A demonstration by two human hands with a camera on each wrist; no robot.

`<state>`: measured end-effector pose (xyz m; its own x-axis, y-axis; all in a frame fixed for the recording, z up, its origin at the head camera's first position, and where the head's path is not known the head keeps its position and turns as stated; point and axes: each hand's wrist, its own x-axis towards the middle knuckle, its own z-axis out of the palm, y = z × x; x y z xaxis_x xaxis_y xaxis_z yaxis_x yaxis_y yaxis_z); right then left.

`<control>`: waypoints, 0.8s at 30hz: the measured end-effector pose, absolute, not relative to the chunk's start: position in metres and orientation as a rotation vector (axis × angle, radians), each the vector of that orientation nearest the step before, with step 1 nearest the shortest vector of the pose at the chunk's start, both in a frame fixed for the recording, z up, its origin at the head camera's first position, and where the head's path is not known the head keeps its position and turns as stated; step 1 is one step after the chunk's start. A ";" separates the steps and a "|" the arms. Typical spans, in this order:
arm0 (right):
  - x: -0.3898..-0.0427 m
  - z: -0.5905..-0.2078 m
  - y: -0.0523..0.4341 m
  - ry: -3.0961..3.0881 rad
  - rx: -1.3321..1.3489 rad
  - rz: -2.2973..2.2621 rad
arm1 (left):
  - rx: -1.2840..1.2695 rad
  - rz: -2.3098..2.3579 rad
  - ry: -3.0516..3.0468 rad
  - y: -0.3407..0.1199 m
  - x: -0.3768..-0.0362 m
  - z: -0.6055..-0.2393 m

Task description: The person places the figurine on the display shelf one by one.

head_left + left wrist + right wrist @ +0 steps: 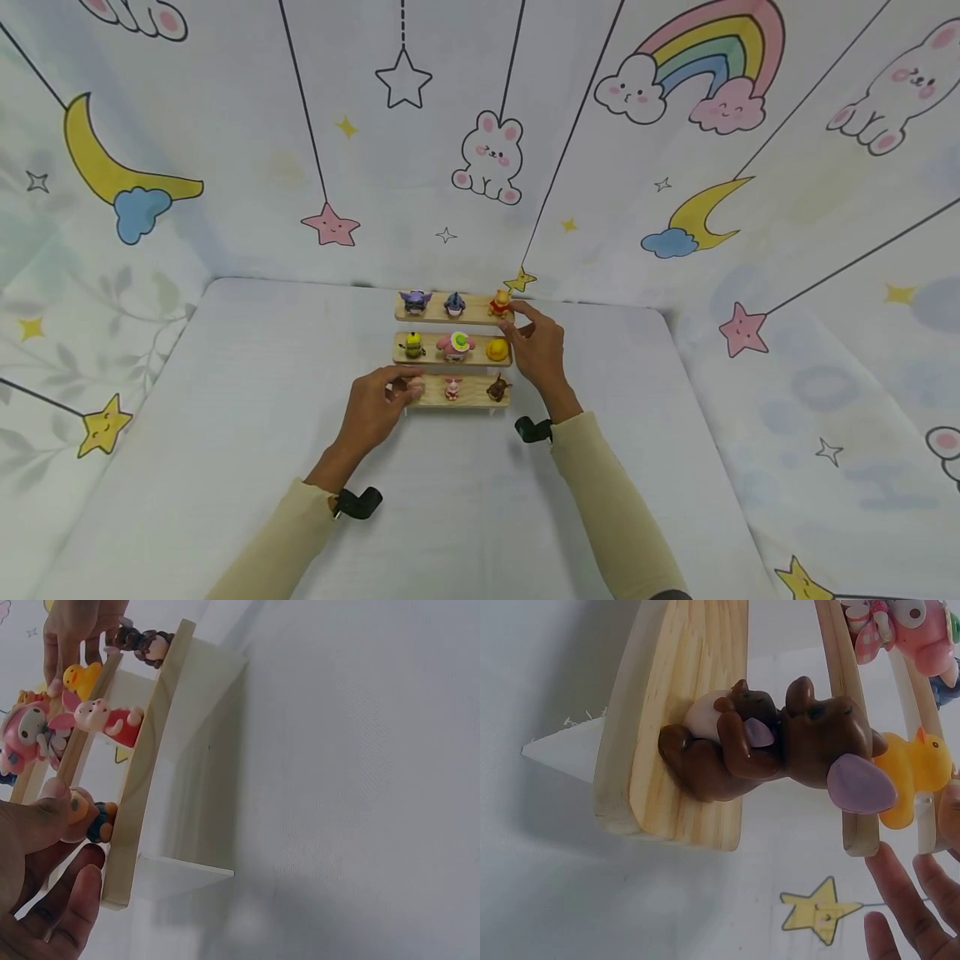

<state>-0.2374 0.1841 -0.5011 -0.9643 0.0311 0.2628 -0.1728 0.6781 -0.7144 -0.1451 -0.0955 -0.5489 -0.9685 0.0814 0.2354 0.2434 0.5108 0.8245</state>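
My left hand [372, 408] is at the left end of the front wooden shelf [476, 402], its thumb and fingers pinching a small peach figurine with teal clothes [94, 817]. In the left wrist view the thumb lies against the figurine's head, and its feet are at the board. At the right end of the back shelf [476, 310], my right hand [538, 343] has its thumb and index finger around a yellow bear figurine in red [498, 302]. That grip is mostly outside the right wrist view, where spread fingers [907, 900] show.
Beside the left hand stands a pink piglet figurine [452, 388]; a brown kangaroo figurine [780, 742] is at the front shelf's right end. The middle shelf [482, 360] bears a yellow duck [497, 348], a pink hooded figurine [454, 345] and a yellow-topped one [412, 344].
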 end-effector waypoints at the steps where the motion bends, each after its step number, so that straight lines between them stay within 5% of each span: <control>1: -0.237 -0.501 0.184 -2.640 0.109 1.164 | -0.282 -1.444 -2.582 -0.096 -0.145 -0.549; 24: -0.213 -0.491 0.206 -2.760 0.118 0.984 | -0.217 -1.086 -2.479 -0.147 -0.149 -0.519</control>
